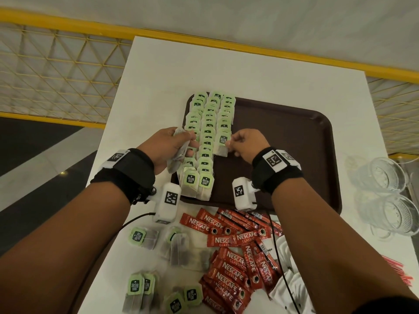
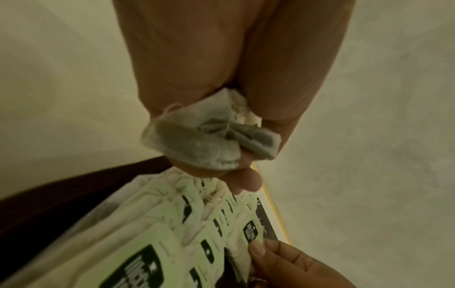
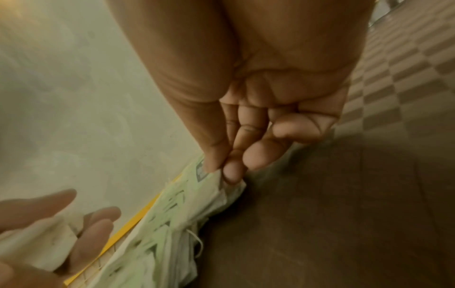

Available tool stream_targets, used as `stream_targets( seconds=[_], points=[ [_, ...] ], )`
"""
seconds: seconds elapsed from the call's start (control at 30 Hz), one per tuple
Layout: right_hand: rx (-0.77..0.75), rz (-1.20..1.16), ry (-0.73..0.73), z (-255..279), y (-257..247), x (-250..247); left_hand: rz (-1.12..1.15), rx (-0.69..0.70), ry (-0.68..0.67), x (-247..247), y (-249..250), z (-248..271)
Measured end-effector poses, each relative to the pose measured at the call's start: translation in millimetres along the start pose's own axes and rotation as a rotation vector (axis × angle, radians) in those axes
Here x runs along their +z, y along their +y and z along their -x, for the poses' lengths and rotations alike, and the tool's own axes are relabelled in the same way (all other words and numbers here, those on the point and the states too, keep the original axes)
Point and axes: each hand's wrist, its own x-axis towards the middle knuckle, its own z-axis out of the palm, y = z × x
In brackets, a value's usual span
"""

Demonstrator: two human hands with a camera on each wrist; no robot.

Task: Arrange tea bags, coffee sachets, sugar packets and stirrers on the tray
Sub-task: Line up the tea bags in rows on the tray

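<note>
- Your left hand (image 1: 167, 143) gripped a spare bunch of tea bags (image 1: 179, 150) at the tray's 9 o'clock side, presumably to feed the rows
- Your right hand (image 1: 246, 143) pinched the nearest bag of the third row (image 1: 223, 141), apparently squaring it up
- The tray (image 1: 294, 143) lay bare toward 3 o'clock; coffee sachets (image 1: 233, 252) waited at 6 o'clock on the table

The tray (image 1: 294, 141) is dark brown, and the table (image 1: 249, 71) below it is white. The tea bags (image 1: 207, 132) have light green tags with a black label and pale grey-white paper. The coffee sachets (image 1: 235, 257) are red with white letters. The stirrers (image 1: 399, 270) are red. The railing (image 1: 68, 26) is yellow with a diamond mesh. The wristbands (image 1: 275, 171) are black, with white blocks carrying black square codes.
</note>
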Motion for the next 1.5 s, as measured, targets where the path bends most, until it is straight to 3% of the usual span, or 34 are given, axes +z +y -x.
stream_targets(
  seconds=[0.3,0.43,0.5,0.6,0.7,0.8,1.03,1.23,1.4,1.5],
  points=[
    [0.082,0.042,0.136,-7.5,4.3,6.0,-0.025,-0.01,-0.021,4.0,1.9,7.2],
    [-0.017,0.085,0.223,3.9,-10.0,1.5,0.09,-0.046,-0.064,6.9,5.2,9.1],
    [-0.125,0.044,0.134,16.4,-27.5,-0.2,0.125,-0.044,-0.062,8.5,5.3,8.3],
    [-0.216,0.03,-0.133,38.5,-56.0,1.5,0.108,-0.065,-0.057,11.8,5.6,9.9],
    [-0.248,0.063,-0.185,43.8,-64.9,13.5,0.042,-0.055,0.007,18.6,6.4,11.8],
    [-0.215,-0.031,-0.139,42.8,-61.4,22.4,0.069,-0.015,0.055,26.7,6.1,12.8],
    [-0.113,-0.262,-0.134,46.1,-48.8,18.1,-0.013,0.087,-0.005,22.4,-1.4,14.6],
    [0.001,-0.473,-0.145,47.8,-44.1,15.7,-0.11,0.211,0.03,20.4,-3.8,14.1],
    [-0.001,-0.47,-0.075,43.0,-33.7,16.1,-0.098,0.197,0.042,23.7,-1.9,14.5],
    [0.015,-0.336,-0.006,36.1,-21.4,8.5,-0.052,0.175,0.066,19.6,-1.6,15.0]
  ],
)
